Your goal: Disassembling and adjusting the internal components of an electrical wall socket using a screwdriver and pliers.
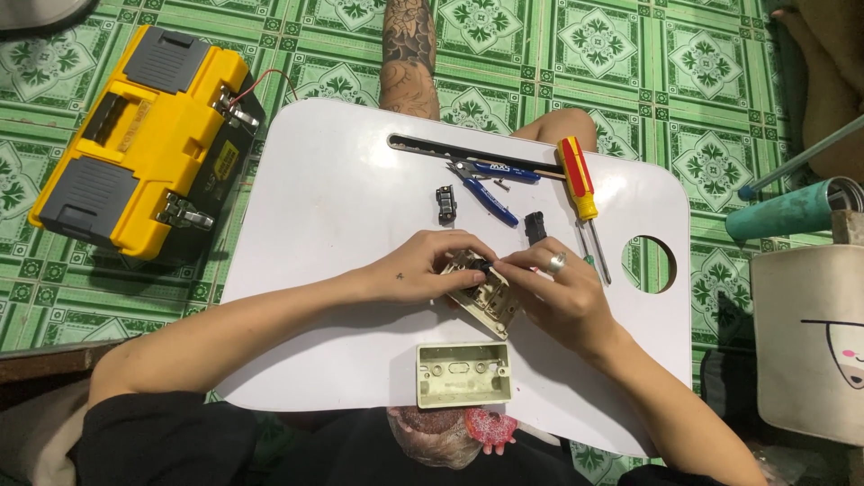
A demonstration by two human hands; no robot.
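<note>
Both my hands meet over a beige switch plate (490,304) lying on a white lap table (342,198). My left hand (430,267) holds the plate's upper left edge. My right hand (560,292), with a ring on one finger, pinches a small black part (481,266) set into the plate's top. A beige wall box (463,373) lies open side up just below my hands.
On the table lie blue-handled cutters (490,184), a red and yellow screwdriver (578,184), two small black switch modules (445,203) (535,227) and a loose screw (501,186). A yellow toolbox (139,135) sits on the green tiled floor at left, a teal flask (792,210) at right.
</note>
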